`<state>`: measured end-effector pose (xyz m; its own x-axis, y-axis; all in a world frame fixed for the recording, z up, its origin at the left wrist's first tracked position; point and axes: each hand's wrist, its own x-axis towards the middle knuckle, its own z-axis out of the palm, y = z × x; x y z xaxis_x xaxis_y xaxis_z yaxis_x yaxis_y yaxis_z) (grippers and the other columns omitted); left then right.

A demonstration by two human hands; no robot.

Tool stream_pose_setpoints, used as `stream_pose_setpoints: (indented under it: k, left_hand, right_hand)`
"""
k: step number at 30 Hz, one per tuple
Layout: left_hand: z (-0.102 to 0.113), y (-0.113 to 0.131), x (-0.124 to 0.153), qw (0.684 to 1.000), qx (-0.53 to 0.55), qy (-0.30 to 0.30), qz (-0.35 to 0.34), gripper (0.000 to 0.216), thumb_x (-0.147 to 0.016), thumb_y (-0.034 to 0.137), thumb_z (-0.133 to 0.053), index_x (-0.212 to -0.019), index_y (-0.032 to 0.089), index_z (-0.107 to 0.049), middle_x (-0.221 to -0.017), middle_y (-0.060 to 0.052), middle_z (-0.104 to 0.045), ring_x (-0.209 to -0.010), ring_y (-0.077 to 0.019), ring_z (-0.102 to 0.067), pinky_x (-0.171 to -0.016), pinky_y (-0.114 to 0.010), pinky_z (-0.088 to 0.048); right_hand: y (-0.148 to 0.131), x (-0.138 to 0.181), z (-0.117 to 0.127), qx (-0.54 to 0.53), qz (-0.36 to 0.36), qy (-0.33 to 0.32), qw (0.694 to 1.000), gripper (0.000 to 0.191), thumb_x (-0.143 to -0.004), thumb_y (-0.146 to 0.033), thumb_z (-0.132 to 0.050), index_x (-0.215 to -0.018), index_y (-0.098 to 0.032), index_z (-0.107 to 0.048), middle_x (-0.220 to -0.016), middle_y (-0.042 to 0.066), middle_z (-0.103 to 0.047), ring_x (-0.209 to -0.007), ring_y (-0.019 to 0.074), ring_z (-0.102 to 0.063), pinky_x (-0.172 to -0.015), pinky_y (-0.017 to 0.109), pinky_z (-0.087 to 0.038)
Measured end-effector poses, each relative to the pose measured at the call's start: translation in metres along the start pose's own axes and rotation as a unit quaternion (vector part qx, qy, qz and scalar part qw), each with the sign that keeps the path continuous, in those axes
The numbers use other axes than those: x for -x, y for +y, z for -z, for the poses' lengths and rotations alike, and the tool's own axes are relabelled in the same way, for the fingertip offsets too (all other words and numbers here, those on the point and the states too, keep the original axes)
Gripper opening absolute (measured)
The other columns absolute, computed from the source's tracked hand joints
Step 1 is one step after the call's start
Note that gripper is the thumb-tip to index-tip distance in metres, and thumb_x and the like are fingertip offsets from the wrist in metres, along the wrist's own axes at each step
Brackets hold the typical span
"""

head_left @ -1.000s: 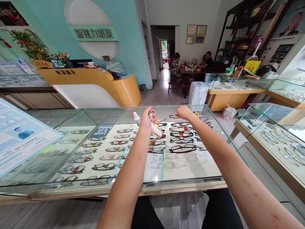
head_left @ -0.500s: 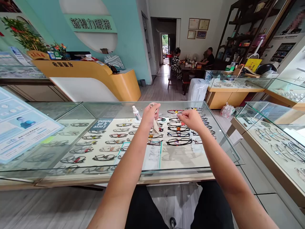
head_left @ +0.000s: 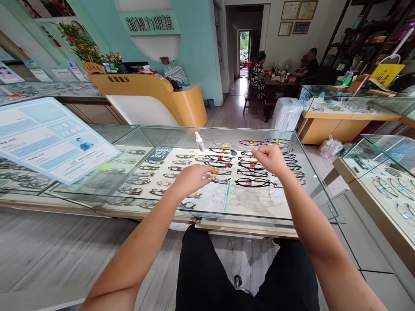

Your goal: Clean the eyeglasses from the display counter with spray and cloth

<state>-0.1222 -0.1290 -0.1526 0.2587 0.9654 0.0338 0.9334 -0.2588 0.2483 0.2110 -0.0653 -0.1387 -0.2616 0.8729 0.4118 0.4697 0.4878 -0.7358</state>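
Observation:
My left hand (head_left: 193, 178) is palm down over the glass display case (head_left: 246, 206), its fingers pinched together. A small bit of a pale beige cloth (head_left: 208, 175) shows at its fingertips; the rest is hidden under the hand. Farther right, my right hand (head_left: 271, 159) is closed, thumb and forefinger pressed together toward the left. A thin, pale thing seems to stick out there, too small to make out. Beneath both hands, rows of eyeglasses (head_left: 252, 183) lie under the glass. Behind my left hand stands a white spray bottle (head_left: 200, 141) on the case top.
A blue-and-white printed sheet (head_left: 61, 138) stands at the left on the counter. Another glass case (head_left: 382, 172) is to the right. Farther back are a yellow-fronted desk (head_left: 188, 106), a wrapped white package (head_left: 287, 113) and two people seated at a table (head_left: 275, 80).
My left hand has dropped nearer and turned palm down; the cloth that hung from it is now mostly hidden. My right hand stays closed. The whole view has shifted left and downward.

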Motion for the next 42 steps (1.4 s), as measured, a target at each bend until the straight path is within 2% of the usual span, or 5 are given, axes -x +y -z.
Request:
stream_pose_setpoints:
  k: [11, 17, 21, 26, 42]
  left_hand:
    - [0.02, 0.007, -0.011, 0.996, -0.006, -0.079, -0.037, 0.023, -0.093, 0.039, -0.065, -0.097, 0.028, -0.085, -0.106, -0.007, -0.084, -0.105, -0.0337, -0.074, -0.08, -0.036, -0.047]
    - [0.041, 0.036, -0.036, 0.963, 0.251, 0.084, -0.04, 0.039, -0.089, 0.062, -0.076, -0.084, 0.024, -0.076, -0.08, -0.002, -0.071, -0.07, -0.0201, -0.057, -0.066, -0.031, -0.037]
    - [0.021, 0.076, -0.087, 0.872, 0.448, 0.169, -0.102, 0.041, -0.083, 0.06, -0.083, -0.078, 0.021, -0.07, -0.071, 0.001, -0.056, -0.065, -0.0147, -0.045, -0.063, -0.029, -0.035]
    - [-0.014, 0.105, -0.132, 0.783, 0.602, 0.132, -0.087, 0.057, -0.073, 0.074, -0.09, -0.086, 0.022, -0.071, -0.062, 0.006, -0.042, -0.054, -0.0109, -0.035, -0.052, -0.027, -0.031]
    - [-0.045, 0.1, -0.127, 0.765, 0.628, 0.135, -0.037, 0.061, -0.07, 0.075, -0.095, -0.086, 0.023, -0.068, -0.058, 0.008, -0.041, -0.051, -0.0093, -0.033, -0.049, -0.026, -0.025]
  right_hand:
    - [0.005, -0.001, 0.0, 0.005, -0.012, 0.008, 1.0, 0.057, -0.095, -0.049, -0.061, -0.062, -0.026, -0.02, -0.061, -0.006, -0.019, -0.062, 0.0121, -0.019, -0.062, 0.035, -0.019]
    - [0.009, -0.004, -0.004, -0.054, -0.019, 0.032, 0.998, 0.062, -0.099, -0.06, -0.061, -0.064, -0.026, -0.022, -0.064, -0.005, -0.019, -0.064, 0.0122, -0.019, -0.063, 0.034, -0.017]
    - [0.01, -0.008, -0.008, -0.113, -0.019, 0.034, 0.993, 0.071, -0.097, -0.083, -0.056, -0.066, -0.027, -0.025, -0.066, -0.005, -0.021, -0.065, 0.013, -0.022, -0.063, 0.033, -0.019]
    - [0.01, -0.011, -0.006, -0.135, -0.012, 0.05, 0.989, 0.073, -0.096, -0.093, -0.048, -0.068, -0.025, -0.044, -0.066, -0.004, -0.036, -0.065, 0.0148, -0.032, -0.064, 0.033, -0.028]
    - [0.015, -0.007, -0.016, -0.184, -0.058, 0.012, 0.981, 0.054, -0.088, -0.074, -0.076, -0.093, -0.02, -0.072, -0.058, -0.011, -0.03, -0.058, 0.0122, -0.022, -0.061, 0.033, -0.018]
